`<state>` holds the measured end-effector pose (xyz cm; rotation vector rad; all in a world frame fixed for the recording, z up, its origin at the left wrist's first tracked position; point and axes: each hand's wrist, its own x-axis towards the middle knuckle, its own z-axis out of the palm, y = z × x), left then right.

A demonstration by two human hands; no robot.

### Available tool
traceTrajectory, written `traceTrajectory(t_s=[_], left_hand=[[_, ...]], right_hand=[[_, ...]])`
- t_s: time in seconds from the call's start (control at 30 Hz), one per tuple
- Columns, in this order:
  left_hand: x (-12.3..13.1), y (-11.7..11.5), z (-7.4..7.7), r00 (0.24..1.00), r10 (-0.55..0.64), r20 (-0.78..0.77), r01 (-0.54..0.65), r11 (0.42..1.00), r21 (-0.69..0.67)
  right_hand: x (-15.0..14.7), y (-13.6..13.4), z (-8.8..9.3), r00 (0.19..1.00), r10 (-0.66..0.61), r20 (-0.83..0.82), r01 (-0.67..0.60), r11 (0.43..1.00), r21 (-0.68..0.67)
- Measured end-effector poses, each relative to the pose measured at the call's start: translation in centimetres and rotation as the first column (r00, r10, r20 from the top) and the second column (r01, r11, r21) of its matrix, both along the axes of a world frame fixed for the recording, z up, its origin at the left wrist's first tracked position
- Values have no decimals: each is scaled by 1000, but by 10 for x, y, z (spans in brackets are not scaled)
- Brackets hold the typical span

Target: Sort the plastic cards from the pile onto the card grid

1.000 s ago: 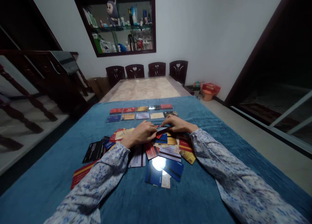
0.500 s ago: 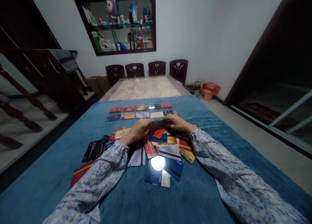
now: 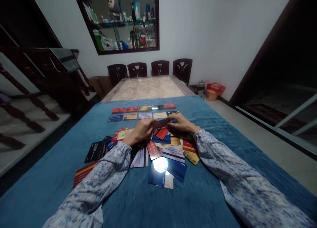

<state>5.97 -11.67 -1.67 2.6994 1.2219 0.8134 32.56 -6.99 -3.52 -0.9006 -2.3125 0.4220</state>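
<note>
A dark card [image 3: 160, 123] is held up between my two hands, above a loose pile of cards. My left hand [image 3: 143, 129] is closed on its left end, and my right hand [image 3: 180, 122] pinches its right end. Below it lie a red card [image 3: 161, 133], a blue card with a dark stripe [image 3: 161, 138] and several others, overlapping. Two rows of cards lie behind my hands, with a red card [image 3: 169, 106] at the back right and a blue card [image 3: 115, 118] at the front left. My right hand partly covers a black card [image 3: 173, 113].
A blue cloth [image 3: 198, 195] covers the near part of the marble-topped table [image 3: 148, 87]. Black cards [image 3: 95, 151] and a red-and-yellow card [image 3: 83, 175] lie left, by my left sleeve. Dark chairs [image 3: 137, 70] stand at the far end.
The dark card between my hands is tilted so that more of its face shows. Both hands have stayed almost in place, and the view has shifted slightly.
</note>
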Motion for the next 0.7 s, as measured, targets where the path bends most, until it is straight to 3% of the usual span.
traceTrajectory(t_s=[0.27, 0.4, 0.7], left_hand=[[1, -1, 0, 998, 53, -39, -54, 998, -31], [1, -1, 0, 997, 66, -36, -66, 998, 3], [3, 1, -4, 996, 65, 69, -69, 995, 67]], right_hand=[[-5, -4, 4, 982, -58, -180, 63, 998, 20], [-8, -4, 6, 972, -102, -210, 125, 987, 99], [-9, -7, 14, 978, -206, -6, 192, 898, 396]])
